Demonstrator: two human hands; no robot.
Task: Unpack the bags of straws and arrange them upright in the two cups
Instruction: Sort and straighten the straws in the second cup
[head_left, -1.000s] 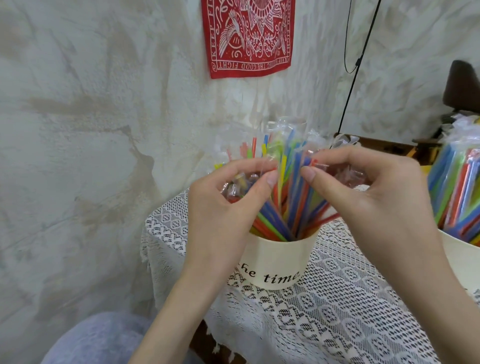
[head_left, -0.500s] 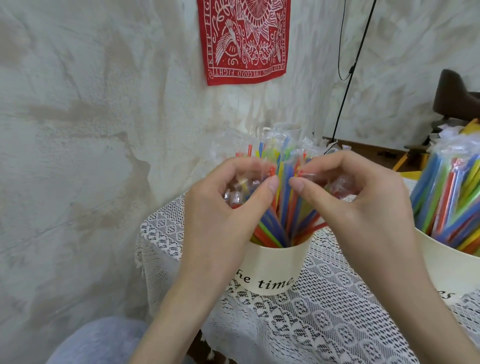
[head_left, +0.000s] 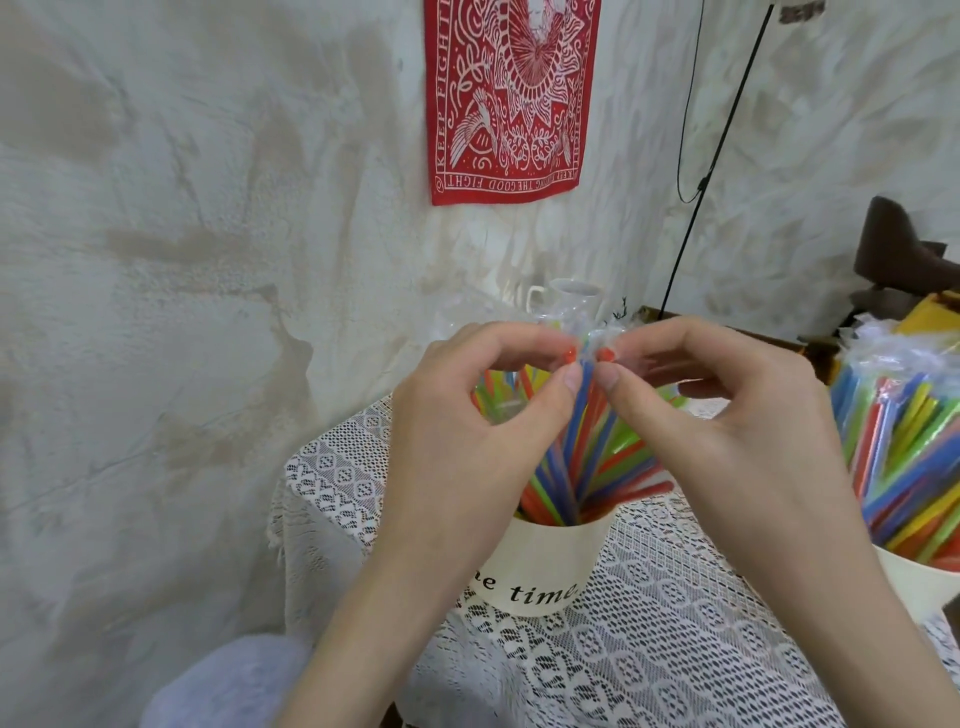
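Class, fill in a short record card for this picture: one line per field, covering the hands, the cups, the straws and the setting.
Left hand: pinches the clear bag top
Right hand: pinches the same bag top
Near cup: cream, lettered, holds bagged straws
Second cup: at right edge, holds another bagged bundle
Straw colours: blue, orange, green, yellow
Table cover: white lace cloth
Wall: red printed banner

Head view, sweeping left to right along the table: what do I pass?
Lace tablecloth edge → left hand → cup lettered "time" with loose straws → right hand → bagged straws in the second cup.
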